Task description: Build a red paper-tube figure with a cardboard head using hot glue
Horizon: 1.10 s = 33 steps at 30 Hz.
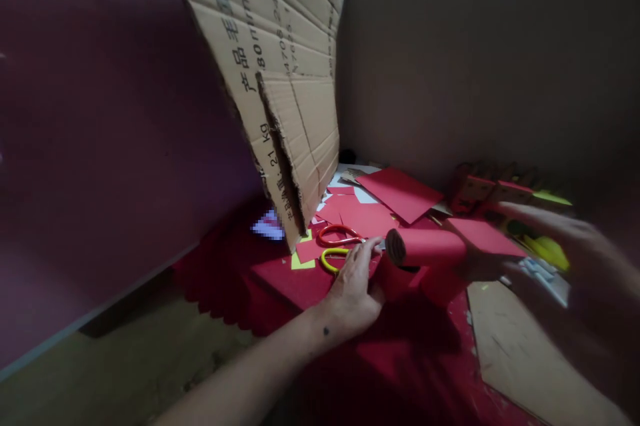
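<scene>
My left hand [354, 289] is over the red-covered table, its fingers stretched forward beside scissors with a red handle [340, 235] and a yellow handle [330, 261]. Its fingertips are close to the open end of a cardboard tube [433, 248] wrapped in red paper. The tube lies against a red-topped box-like piece [485, 237]. My right hand [580, 239], smeared by motion, is at the right around a yellow object [550, 251] and a pale object [545, 279]. Whether it grips either one does not show.
A large printed cardboard sheet [305, 99] stands upright at the left. Red paper sheets [400, 193] and yellow paper [303, 261] lie on the table behind. Small red-topped boxes [475, 189] stand at the back right, and a flat brown board [520, 353] lies in front.
</scene>
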Each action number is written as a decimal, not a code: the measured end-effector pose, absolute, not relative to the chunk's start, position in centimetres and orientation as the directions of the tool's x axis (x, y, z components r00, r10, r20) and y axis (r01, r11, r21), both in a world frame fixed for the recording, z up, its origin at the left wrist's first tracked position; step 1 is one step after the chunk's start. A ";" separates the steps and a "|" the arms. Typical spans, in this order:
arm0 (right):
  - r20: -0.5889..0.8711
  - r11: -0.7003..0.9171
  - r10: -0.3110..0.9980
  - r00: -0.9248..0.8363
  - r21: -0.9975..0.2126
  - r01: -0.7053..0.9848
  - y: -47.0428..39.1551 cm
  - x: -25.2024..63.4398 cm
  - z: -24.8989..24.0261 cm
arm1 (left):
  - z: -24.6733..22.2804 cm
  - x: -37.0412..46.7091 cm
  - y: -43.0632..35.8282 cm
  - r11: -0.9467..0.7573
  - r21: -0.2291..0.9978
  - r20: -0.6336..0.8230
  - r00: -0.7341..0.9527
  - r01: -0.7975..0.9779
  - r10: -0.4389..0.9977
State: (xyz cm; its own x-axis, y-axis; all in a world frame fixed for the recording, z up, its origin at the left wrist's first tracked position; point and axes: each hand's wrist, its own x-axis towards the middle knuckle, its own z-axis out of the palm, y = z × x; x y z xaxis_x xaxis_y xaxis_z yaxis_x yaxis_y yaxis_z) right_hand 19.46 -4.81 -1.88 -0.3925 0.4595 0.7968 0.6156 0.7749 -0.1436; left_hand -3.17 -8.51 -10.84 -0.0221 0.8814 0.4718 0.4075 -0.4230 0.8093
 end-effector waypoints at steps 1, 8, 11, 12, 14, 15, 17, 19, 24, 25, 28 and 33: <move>0.753 0.796 0.392 -0.528 0.009 0.605 -5.1 18.1 -1.4 | -10.9 -3.2 -8.5 -0.432 0.802 0.491 -0.043 0.413 0.870; 0.548 0.803 0.311 -0.776 0.285 0.524 -4.0 14.1 -2.2 | -11.3 -3.8 -7.9 -0.480 0.743 0.605 -0.164 0.466 0.779; 0.500 0.772 0.317 -0.806 0.358 0.525 -4.0 13.8 -2.8 | -10.7 -4.1 -7.7 -0.452 0.718 0.606 -0.156 0.529 0.780; 0.484 0.764 0.320 -0.814 0.376 0.524 -4.1 13.6 -3.0 | -10.5 -4.2 -7.6 -0.445 0.712 0.601 -0.145 0.543 0.786; 0.462 0.752 0.324 -0.825 0.404 0.521 -4.3 13.3 -3.2 | -10.1 -4.3 -7.4 -0.436 0.715 0.585 -0.126 0.546 0.801; 0.455 0.750 0.325 -0.829 0.410 0.519 -4.3 13.2 -3.3 | -10.0 -4.3 -7.3 -0.437 0.721 0.575 -0.113 0.538 0.810; 0.447 0.749 0.334 -0.830 0.410 0.521 -4.4 13.0 -3.4 | -9.8 -4.3 -7.2 -0.442 0.737 0.558 -0.092 0.511 0.825; 0.437 0.751 0.352 -0.828 0.397 0.528 -4.4 12.9 -3.5 | -9.6 -4.4 -7.1 -0.442 0.755 0.540 -0.076 0.485 0.838; 0.468 0.740 0.380 -0.798 0.363 0.566 -4.6 12.7 -4.0 | -9.3 -4.4 -7.1 -0.434 0.794 0.504 -0.062 0.425 0.862; 0.472 0.739 0.382 -0.795 0.361 0.569 -4.6 12.7 -4.2 | -9.2 -4.4 -7.1 -0.433 0.801 0.500 -0.063 0.414 0.864; 0.471 0.744 0.385 -0.794 0.350 0.569 -4.6 12.8 -4.4 | -9.2 -4.4 -7.1 -0.448 0.804 0.506 -0.053 0.392 0.861; 0.431 0.740 0.417 -0.800 0.350 0.574 -4.5 13.0 -4.4 | -9.3 -4.3 -7.1 -0.505 0.741 0.575 -0.029 0.443 0.818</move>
State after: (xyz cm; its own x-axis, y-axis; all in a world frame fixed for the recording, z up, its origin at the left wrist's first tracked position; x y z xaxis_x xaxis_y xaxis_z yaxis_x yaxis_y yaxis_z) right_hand 13.02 -4.52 -4.45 -0.8002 0.4175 0.4305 0.5743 0.7402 0.3497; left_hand -4.30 -7.06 -9.27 -0.0290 0.8176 0.5750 0.4428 -0.5052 0.7408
